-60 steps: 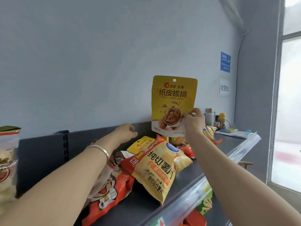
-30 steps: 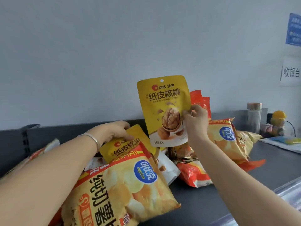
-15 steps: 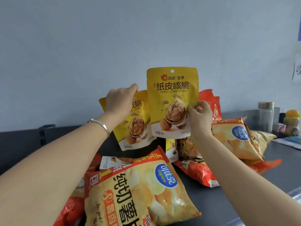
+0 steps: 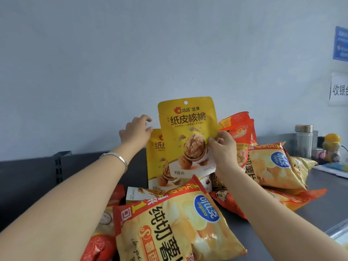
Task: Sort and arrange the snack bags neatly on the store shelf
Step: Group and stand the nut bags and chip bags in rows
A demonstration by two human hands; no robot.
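Right hand: the right hand [image 4: 223, 147] has its grip narrow, thumb and fingers pinching the lower right edge of the front walnut pouch [image 4: 186, 132]; it holds the pouch upright, face to the camera, clear of the pile, probably so it can be matched and lined up with its twin
Left hand: the left hand [image 4: 136, 131] is at the top left corner of the second walnut pouch [image 4: 157, 161]; I cannot tell whether the grip holds the corner or only steadies it
Second pouch: upright, just behind and left of the front one and half covered by it, likely the start of a standing row against the back of the shelf [image 4: 329, 200]
Third pouch: a flat walnut pouch [image 4: 139, 193] lies on the shelf, partly under the near chip bag [image 4: 178, 228], not yet sorted
Chip bags: the near one lies flat and askew at the front; the far chip bag [image 4: 273, 166] leans on the red bags [image 4: 239, 125] to the right, and all look unarranged
Walnut pouch text: 洽洽 坚果, 纸皮核桃, 净含量 60g
Chip bag text: 纯切薯片, with a blue oval reading 可比克 copico
Wall sign: a white sign [image 4: 339, 89] shows 收银 and a cut-off character; the blue notice [image 4: 340, 44] is too blurred to read
Task state: early by my reading, with walnut pouches being grouped first and most bags in a heap
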